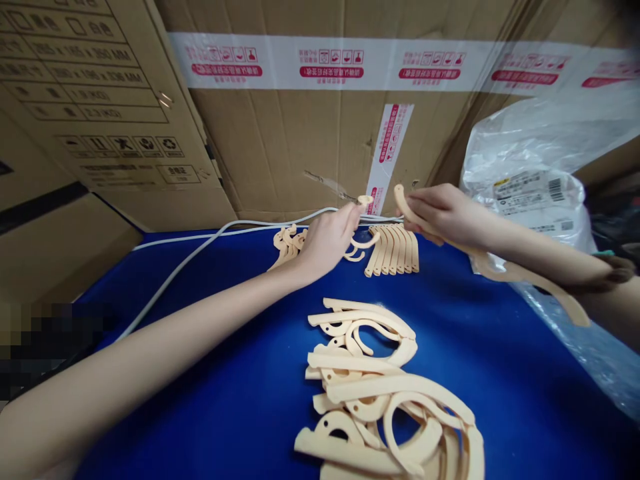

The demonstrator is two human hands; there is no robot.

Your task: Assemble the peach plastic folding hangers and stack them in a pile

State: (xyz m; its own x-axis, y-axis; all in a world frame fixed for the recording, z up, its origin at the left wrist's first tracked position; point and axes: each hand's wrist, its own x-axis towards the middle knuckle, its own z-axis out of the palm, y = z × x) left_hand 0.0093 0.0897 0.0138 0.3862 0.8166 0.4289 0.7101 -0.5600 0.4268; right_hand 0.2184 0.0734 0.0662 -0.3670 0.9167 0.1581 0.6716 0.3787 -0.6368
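Note:
My left hand (333, 237) is closed in a pinch on a beige plastic hanger hook (366, 199); its round end shows above the fingertips. My right hand (443, 210) is wrapped round a long, curved hanger arm (540, 277). One end of that arm pokes out past the fingers, and the other reaches back beneath my forearm. The two held pieces are apart. Just beyond my hands, a row of hanger arms (393, 250) lies side by side. More hook pieces (287, 243) lie left of my left hand, partly hidden by it.
Folded beige hangers (380, 393) are piled at the front of the blue table surface (225, 387). Cardboard boxes (280, 147) wall off the back and left. A white cable (175, 273) runs along the left and back. Clear plastic bags (530, 173) bulge at the right.

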